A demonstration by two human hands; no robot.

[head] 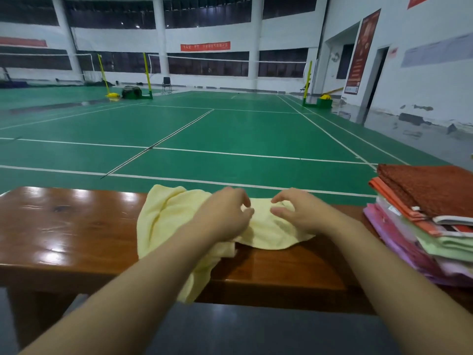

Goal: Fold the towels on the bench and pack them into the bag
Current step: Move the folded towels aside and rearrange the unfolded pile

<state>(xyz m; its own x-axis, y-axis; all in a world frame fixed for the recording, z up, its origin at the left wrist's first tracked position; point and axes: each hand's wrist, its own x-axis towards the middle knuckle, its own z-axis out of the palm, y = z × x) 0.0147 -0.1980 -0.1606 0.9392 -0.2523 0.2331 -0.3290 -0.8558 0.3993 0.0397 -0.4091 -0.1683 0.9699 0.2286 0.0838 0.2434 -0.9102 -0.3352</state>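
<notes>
The yellow towel lies crumpled across the middle of the wooden bench, its long axis running roughly left to right along the bench top. Its left part spreads flat and bunched toward the far edge, while a corner spills over the near edge and hangs down in front.

The left hand rests on the towel just left of its middle, fingers curled down into the cloth, and appears to pinch a fold between thumb and fingers. Just beside it, the right hand hovers over the right part of the towel with fingers bent and spread like a claw; it looks about to take hold, and no cloth is clearly caught in it.

Both hands sit close together near the towel's centre, so most of the cloth lies to the left of them. Judging from that, the left hand is nearer the loose bulk and the hanging corner, and spreading the towel along the bench would call for the hands to move apart.

At the far right, a stack of folded towels sits on the bench end, well apart from the hands. No bag is in view.
</notes>
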